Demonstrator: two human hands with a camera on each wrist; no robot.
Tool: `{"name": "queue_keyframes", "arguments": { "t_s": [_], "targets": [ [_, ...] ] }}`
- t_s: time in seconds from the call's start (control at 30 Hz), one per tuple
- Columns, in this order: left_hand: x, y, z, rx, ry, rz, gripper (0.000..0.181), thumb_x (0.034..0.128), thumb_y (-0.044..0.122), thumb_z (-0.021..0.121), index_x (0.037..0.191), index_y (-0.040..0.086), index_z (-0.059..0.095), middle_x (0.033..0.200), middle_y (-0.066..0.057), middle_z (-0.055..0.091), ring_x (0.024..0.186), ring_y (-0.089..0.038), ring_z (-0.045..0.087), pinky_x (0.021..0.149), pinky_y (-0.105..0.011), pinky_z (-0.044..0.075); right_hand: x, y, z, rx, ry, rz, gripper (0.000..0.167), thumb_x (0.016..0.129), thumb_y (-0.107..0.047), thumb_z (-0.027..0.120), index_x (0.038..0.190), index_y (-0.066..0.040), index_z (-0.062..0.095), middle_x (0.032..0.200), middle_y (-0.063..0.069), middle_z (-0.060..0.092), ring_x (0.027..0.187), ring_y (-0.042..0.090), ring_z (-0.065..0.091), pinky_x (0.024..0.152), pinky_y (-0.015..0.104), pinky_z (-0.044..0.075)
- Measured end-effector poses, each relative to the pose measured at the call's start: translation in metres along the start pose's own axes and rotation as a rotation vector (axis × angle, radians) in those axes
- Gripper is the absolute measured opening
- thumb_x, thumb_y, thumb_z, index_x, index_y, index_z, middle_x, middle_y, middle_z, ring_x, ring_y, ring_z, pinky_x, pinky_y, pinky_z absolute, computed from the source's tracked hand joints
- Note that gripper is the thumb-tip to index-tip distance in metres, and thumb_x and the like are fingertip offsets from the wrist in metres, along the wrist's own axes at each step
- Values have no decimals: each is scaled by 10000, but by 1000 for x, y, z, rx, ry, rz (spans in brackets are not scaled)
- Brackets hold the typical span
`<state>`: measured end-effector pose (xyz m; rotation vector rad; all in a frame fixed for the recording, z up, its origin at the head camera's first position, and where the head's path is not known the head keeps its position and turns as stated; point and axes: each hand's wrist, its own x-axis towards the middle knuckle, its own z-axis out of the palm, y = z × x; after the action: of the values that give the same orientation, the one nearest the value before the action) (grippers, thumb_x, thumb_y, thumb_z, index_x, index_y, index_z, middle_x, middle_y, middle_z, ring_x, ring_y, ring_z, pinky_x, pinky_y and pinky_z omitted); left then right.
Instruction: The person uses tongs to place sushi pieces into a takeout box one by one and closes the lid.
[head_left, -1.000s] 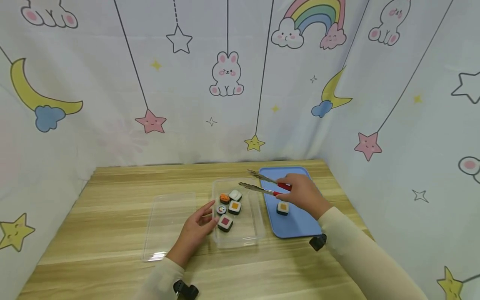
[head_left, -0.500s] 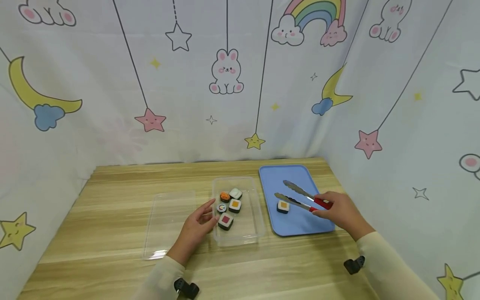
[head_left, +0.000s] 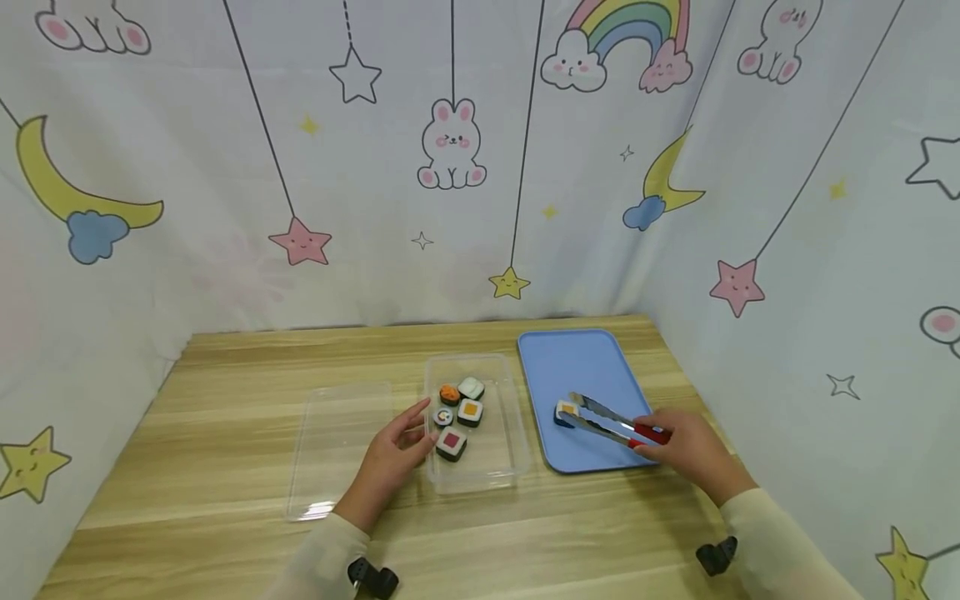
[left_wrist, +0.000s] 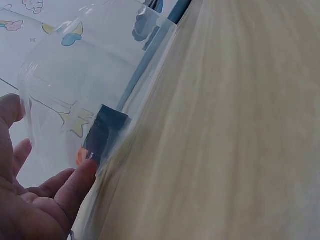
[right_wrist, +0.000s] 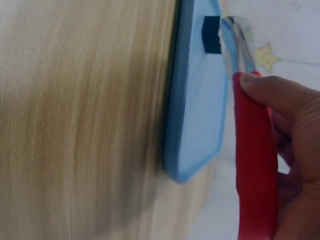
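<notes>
My right hand (head_left: pixel 693 450) grips the red handles of metal tongs (head_left: pixel 603 423). Over the blue tray (head_left: pixel 607 354), the parted tong tips stand at a sushi roll (head_left: pixel 564 407) with an orange centre, partly covering it; whether they touch it I cannot tell. In the right wrist view the roll's dark side (right_wrist: pixel 211 36) shows on the tray beside the tips. My left hand (head_left: pixel 393 450) touches the left wall of a clear plastic box (head_left: pixel 491 467) with loosely extended fingers. Several sushi pieces lie inside, among them a roll with a red centre (head_left: pixel 451 443) and an orange-topped one (head_left: pixel 449 393).
A clear flat lid (head_left: pixel 337 450) lies on the wooden table (head_left: pixel 225 467) left of the box. The tray stands just right of the box. A printed white curtain (head_left: pixel 360 183) closes off the back and sides.
My right hand has carried the tongs from above the box rightward over the tray, then lowered the tips to the sushi roll there. The left hand has stayed at the box.
</notes>
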<state>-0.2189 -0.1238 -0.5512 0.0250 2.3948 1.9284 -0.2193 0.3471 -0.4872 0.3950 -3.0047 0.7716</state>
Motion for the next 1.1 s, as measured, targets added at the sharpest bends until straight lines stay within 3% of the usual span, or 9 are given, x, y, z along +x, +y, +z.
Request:
{"name": "queue_keyframes", "arguments": {
  "t_s": [0.77,1.1],
  "targets": [
    [-1,1,2,4,5,-8,599,963,207,763,1523,231,551,1445,-191,592,1257,-327,624,1031,-514,500,-6,7,-1,-26,63,-32,371,793,-195,919,1121,-60,807,962,28,740,759,132,625,652,279,537],
    [1,-2,3,22,11,-18,608,968,203,755,1534,248,538,1449,-177,590,1261,-324,623,1030,-525,504,5,-18,-21,0,129,-86,379,824,-206,901,1174,-102,801,1037,47,757,820,172,633,660,289,550]
  ]
}}
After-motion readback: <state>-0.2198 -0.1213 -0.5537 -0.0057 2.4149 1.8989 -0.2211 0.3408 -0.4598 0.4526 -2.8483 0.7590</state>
